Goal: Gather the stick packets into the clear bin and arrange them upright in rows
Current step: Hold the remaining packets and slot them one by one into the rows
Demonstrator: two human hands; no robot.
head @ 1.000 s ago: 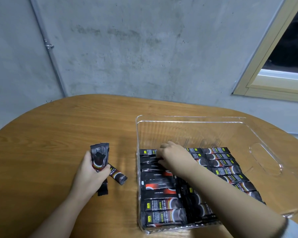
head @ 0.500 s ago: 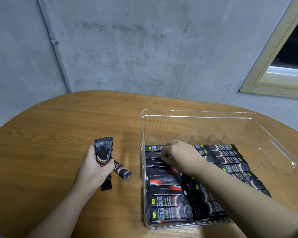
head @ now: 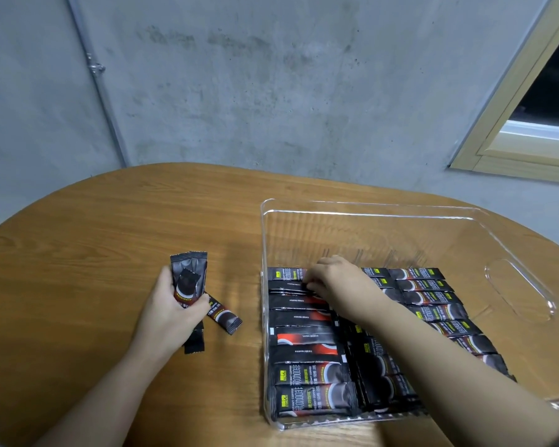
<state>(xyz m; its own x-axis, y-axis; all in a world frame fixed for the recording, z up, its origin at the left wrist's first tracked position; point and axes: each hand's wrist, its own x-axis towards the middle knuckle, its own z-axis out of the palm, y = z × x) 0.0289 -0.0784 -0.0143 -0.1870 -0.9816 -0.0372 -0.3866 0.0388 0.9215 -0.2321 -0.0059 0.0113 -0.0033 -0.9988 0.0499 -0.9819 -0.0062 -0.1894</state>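
Observation:
A clear bin point(head: 362, 209) stands on the right half of the wooden table point(head: 110, 227). Black stick packets point(head: 307, 366) lie flat in three rows across its floor. My right hand point(head: 334, 280) reaches into the bin's far left part, fingers curled and pinching the end of a packet in the left row. My left hand point(head: 171, 312) rests on the table left of the bin and grips a small bunch of packets point(head: 188, 275), their ends sticking up past my fingers. One more packet point(head: 225, 316) pokes out from under that hand toward the right.
The bin's right wall has a cut-out handle point(head: 518, 291). A grey concrete wall with a thin pipe point(head: 96, 72) rises behind the table. A window frame point(head: 526, 146) sits at upper right.
Both hands stay almost where they were; the right hand's fingers work slightly at the packets in the left row. The camera has tilted a little, shifting the scene.

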